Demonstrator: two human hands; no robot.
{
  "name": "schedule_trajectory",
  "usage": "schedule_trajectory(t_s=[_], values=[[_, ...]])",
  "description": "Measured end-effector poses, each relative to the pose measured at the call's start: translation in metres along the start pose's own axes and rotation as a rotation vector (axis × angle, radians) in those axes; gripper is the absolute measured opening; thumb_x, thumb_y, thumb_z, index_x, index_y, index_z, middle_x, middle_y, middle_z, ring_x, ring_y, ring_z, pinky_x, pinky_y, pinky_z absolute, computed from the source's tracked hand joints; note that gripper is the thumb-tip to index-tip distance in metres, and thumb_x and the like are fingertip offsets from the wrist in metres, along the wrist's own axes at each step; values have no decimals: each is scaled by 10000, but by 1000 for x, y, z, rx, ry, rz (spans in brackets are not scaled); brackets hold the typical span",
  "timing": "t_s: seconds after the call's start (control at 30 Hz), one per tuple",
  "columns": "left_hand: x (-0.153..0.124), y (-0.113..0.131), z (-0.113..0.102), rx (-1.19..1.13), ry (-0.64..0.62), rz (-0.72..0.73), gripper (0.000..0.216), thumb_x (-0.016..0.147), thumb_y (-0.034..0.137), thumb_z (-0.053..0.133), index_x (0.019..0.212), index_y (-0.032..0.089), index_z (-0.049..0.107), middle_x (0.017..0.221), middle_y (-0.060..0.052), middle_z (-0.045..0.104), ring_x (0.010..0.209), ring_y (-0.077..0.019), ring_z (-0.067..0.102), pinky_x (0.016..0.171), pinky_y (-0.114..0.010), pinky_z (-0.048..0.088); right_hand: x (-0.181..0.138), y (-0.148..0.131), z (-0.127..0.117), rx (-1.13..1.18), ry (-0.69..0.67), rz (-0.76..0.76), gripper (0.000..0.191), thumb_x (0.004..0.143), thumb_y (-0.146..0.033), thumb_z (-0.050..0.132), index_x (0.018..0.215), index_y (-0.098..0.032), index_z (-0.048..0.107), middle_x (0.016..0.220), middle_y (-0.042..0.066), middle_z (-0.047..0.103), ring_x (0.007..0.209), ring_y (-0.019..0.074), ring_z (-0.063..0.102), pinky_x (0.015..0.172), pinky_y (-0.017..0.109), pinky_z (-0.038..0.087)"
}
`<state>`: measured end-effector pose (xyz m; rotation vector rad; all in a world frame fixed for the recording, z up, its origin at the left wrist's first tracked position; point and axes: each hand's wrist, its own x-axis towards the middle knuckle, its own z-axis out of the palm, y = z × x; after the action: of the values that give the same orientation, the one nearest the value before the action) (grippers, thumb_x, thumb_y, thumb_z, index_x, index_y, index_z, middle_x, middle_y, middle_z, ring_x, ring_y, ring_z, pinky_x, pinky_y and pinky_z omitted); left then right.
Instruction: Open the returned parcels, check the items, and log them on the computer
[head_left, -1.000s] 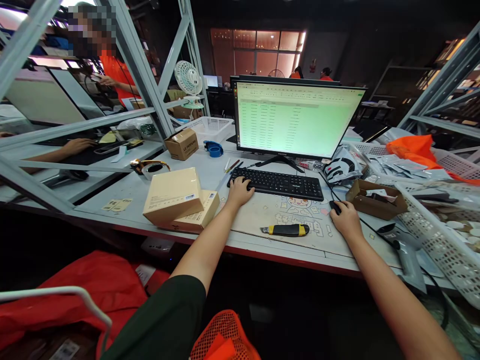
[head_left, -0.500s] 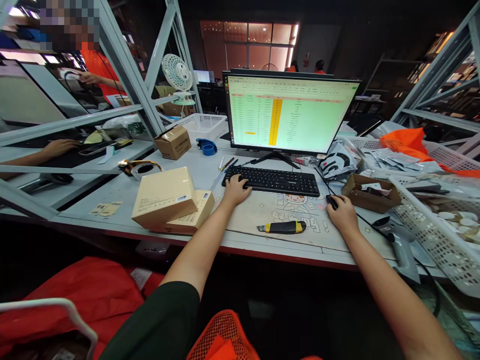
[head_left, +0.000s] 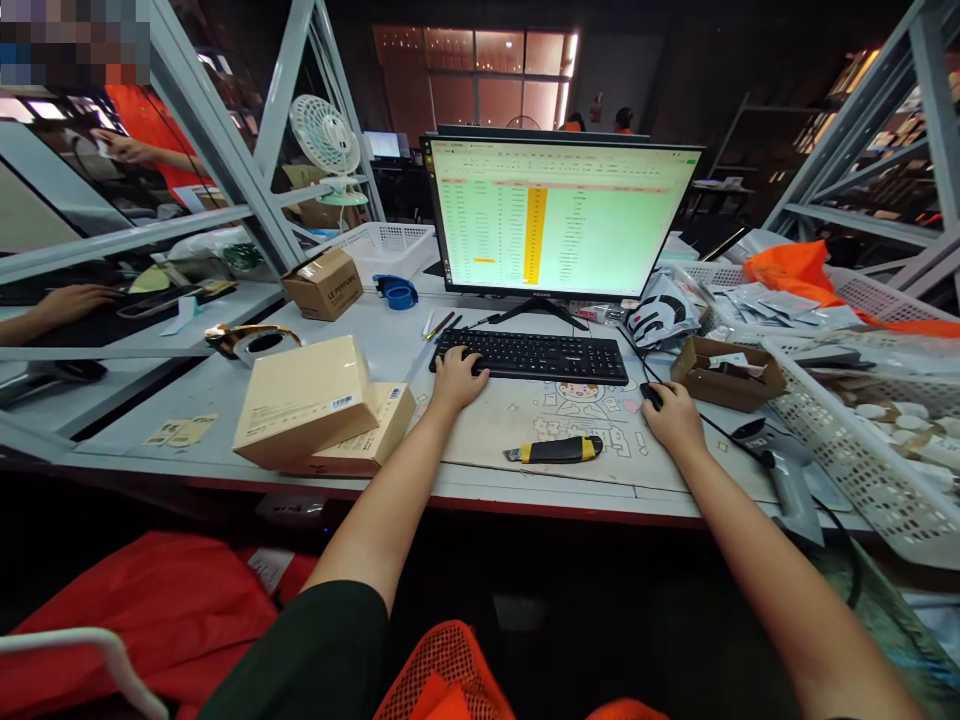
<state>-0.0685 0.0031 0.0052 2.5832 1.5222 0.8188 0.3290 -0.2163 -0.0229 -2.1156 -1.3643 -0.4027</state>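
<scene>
My left hand (head_left: 456, 377) rests with curled fingers on the left end of a black keyboard (head_left: 534, 357). My right hand (head_left: 673, 417) lies over a black computer mouse (head_left: 650, 395), gripping it, on a worn desk mat with a cartoon figure (head_left: 577, 420). Behind the keyboard a monitor (head_left: 559, 217) shows a green spreadsheet with an orange column. A yellow and black utility knife (head_left: 555, 451) lies on the mat between my forearms.
Two stacked tan boxes (head_left: 311, 405) sit left of my left arm, a small brown carton (head_left: 323, 284) and tape rolls behind. A barcode scanner (head_left: 780, 470), an open cardboard tray (head_left: 726, 372) and white baskets (head_left: 855, 460) are right. Another person's hand (head_left: 64, 305) rests beyond the grey frame.
The spreadsheet on the monitor changed and now shows an orange highlighted column. The camera shifted, so everything slid slightly left. Both hands stayed on keyboard and mouse.
</scene>
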Motion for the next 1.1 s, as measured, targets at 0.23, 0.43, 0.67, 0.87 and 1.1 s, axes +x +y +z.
schedule_trajectory(t_s=[0.23,0.43,0.67,0.87,1.1], values=[[2,-3,2,-8,-3,-10,499,961,433,591,1365,168,717,1518,-215,558,1469,-392,458,1254,-621,309,-1,-5,-7,-23,-37,62,476,900,-300,559,1304,-140,756,1376,191,631,1247,348,621,1112,466,509],[2,-3,4,-10,6,-9,498,960,429,585,1364,169,717,1503,-214,566,1466,-396,459,1250,-625,306,-1,-5,-5,-12,-21,56,486,889,-294,548,1292,-120,757,1349,204,638,1236,350,619,1110,471,501],[2,-2,2,-1,-3,-15,502,956,432,581,1366,176,716,1501,-208,571,1462,-389,463,1237,-610,329,-1,-4,-5,-39,-7,76,493,882,-327,544,1288,-138,750,1385,204,631,1219,354,620,1053,493,510],[2,0,3,-17,13,-17,495,963,433,571,1353,162,713,1485,-225,576,1453,-401,468,1241,-634,312,3,-40,-18,-97,-47,-171,488,926,-316,524,1328,-107,705,1460,218,613,1405,382,485,1127,537,403],[2,1,2,-21,9,-23,480,971,424,560,1350,171,710,1485,-225,581,1453,-393,468,1240,-620,318,36,-99,11,-71,-229,-215,509,929,-237,502,1381,-73,670,1432,225,645,1340,379,523,1097,501,419]])
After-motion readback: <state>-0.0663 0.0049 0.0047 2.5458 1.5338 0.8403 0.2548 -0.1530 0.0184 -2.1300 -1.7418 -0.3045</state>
